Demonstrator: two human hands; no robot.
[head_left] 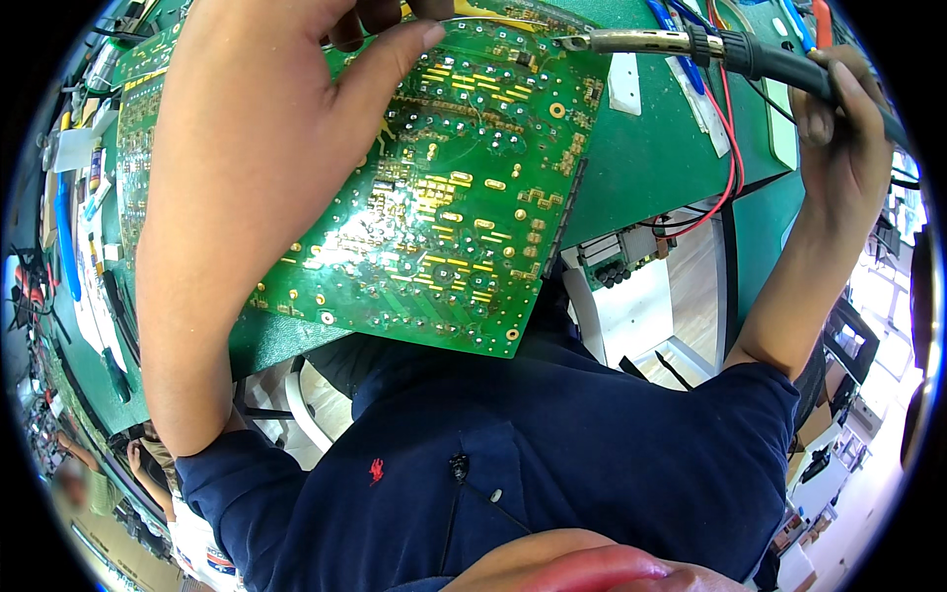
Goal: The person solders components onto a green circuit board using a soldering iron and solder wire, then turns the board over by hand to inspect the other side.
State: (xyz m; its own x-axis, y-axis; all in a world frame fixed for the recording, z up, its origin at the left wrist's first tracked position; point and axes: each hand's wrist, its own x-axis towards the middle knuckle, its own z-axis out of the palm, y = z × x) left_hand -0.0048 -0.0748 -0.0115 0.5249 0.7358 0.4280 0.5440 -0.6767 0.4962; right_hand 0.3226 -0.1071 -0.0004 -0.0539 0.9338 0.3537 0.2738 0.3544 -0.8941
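A large green circuit board (464, 237) covered with solder joints and gold pads lies in front of me, its near corner reaching past the table edge. My left hand (281, 99) is over its upper left part, thumb and fingers pinched on a thin strand of solder wire (493, 19). That strand runs right, toward the tip of a soldering iron (725, 49). My right hand (843, 113) is closed around the iron's dark handle. The iron's tip is at the board's upper right edge; whether it touches a joint I cannot tell.
On the green table (641, 178), right of the board, lie blue-handled tools (691, 74) and red wires (738, 148). Hand tools, one a blue strip-like thing (67, 237), crowd the left. Below the table edge is a white shelf (641, 306) with electronic parts. Other people are at far left.
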